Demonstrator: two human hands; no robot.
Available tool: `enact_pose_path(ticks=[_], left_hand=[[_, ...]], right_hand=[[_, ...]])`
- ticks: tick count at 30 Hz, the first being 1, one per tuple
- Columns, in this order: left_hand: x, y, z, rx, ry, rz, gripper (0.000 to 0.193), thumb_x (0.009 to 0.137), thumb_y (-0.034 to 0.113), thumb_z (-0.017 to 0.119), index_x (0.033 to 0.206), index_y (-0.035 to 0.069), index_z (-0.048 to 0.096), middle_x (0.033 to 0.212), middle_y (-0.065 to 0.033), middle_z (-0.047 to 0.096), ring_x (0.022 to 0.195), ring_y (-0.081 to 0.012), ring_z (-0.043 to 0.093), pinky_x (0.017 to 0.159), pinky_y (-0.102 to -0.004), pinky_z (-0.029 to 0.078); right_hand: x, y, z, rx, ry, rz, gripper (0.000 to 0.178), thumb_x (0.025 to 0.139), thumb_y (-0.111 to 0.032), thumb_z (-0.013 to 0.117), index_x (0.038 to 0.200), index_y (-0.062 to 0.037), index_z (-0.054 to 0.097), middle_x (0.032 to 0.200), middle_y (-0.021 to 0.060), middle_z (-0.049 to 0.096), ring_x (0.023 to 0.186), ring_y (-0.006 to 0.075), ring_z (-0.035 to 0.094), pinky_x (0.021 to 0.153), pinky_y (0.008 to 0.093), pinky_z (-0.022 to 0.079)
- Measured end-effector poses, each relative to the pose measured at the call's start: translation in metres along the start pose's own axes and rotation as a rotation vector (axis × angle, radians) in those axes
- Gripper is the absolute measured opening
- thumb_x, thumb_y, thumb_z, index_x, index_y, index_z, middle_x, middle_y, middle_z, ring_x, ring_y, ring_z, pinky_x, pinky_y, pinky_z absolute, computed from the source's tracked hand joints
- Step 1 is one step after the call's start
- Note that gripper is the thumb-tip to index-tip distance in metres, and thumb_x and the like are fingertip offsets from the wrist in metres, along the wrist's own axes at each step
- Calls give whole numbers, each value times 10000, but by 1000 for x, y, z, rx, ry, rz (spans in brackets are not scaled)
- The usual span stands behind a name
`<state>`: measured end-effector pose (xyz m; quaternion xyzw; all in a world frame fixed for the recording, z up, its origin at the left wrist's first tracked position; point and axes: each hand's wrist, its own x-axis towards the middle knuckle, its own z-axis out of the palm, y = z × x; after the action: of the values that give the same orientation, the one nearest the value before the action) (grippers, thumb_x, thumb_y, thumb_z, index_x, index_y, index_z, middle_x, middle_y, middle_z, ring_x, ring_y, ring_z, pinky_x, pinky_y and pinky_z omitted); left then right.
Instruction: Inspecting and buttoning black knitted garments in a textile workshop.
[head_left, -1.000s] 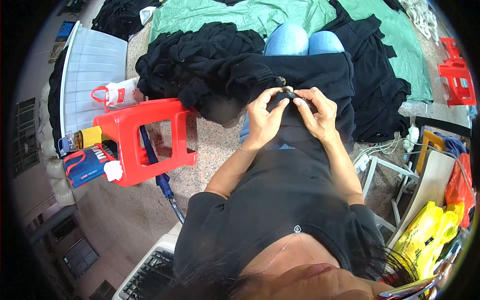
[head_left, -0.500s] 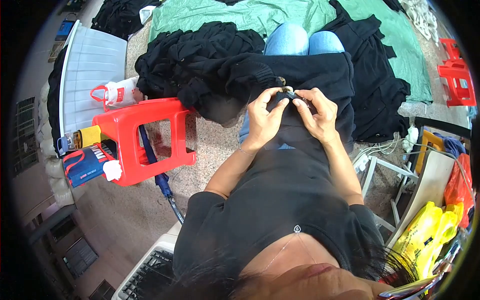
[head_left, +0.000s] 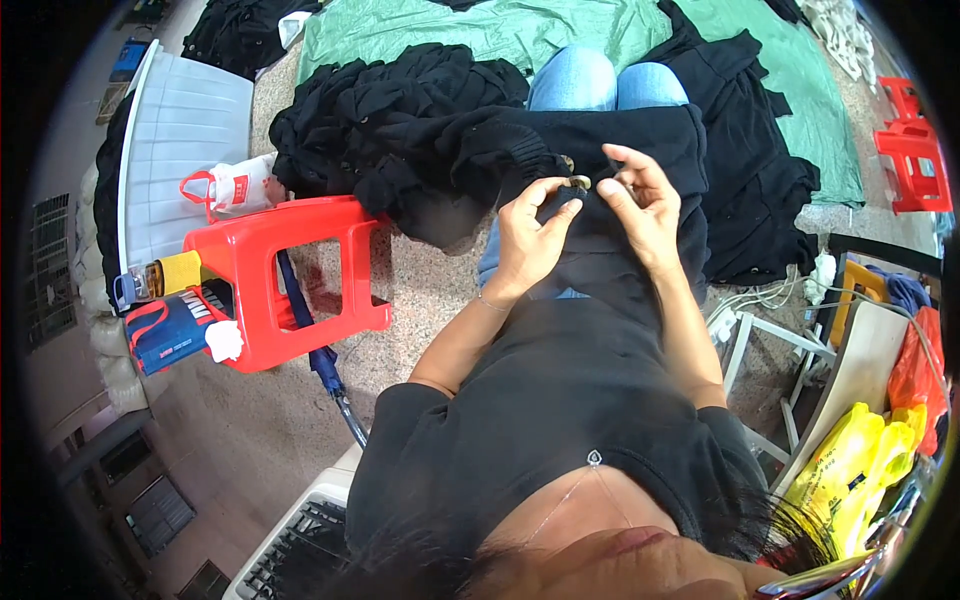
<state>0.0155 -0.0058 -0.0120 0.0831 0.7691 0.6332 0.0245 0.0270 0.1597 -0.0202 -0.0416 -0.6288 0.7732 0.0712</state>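
Across my lap lies a black knit garment point(head_left: 630, 135) with a ribbed edge. My left hand point(head_left: 533, 235) pinches a fold of it between thumb and fingers, and a brownish button point(head_left: 578, 182) sits at the fingertips. A second brownish button point(head_left: 567, 162) shows just beyond. My right hand point(head_left: 650, 215) hovers close beside that fold, with thumb and index finger apart. I can make out nothing between its fingers, though something as fine as a thread would be too small to see.
A heap of black garments point(head_left: 400, 110) lies left of my knees, and more black clothing point(head_left: 750, 200) to the right, partly on a green sheet point(head_left: 810, 150). A red stool point(head_left: 290, 230) bearing a bag and bottle stands at left, near a pale tub point(head_left: 185, 120).
My right hand has pulled slightly away from the button, and its index finger has lifted off. My left hand keeps its pinch in nearly the same place.
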Motion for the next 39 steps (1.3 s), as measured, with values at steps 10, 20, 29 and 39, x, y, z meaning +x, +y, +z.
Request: enact_pose_path(ticks=[10,20,29,39], left_hand=[[-12,-11,-6,-22,-145,-124,327,818,-46,704,1125,-14,595,903,-59,663,799,-96,634,723,-256,531],[18,69,-30,-908,-297,-319,330,823,-88,569,1151,-47,580,993,-55,658,817,-86,628,726,-214,514],[8,18,-6,-529,-44,-241,167,916,90,698,1044,-18,686,856,66,613,741,10,494,618,-160,398],[6,14,10,-489,70,-152,173,916,55,689,1069,-26,685,944,8,691,841,-19,578,726,-182,478]], right_hand=[[34,-35,2,-312,259,-358,84,894,-35,707,972,-13,687,781,-67,618,687,-3,484,613,162,386],[54,-76,-1,-488,226,-457,131,847,-11,699,977,-6,698,754,19,651,660,47,551,607,212,454],[33,-37,-5,-702,210,-190,292,946,-300,635,1158,-98,635,837,90,638,749,205,638,706,334,500],[-15,-36,17,-698,170,-472,217,823,-49,747,1028,-20,681,801,78,651,617,169,639,556,261,497]])
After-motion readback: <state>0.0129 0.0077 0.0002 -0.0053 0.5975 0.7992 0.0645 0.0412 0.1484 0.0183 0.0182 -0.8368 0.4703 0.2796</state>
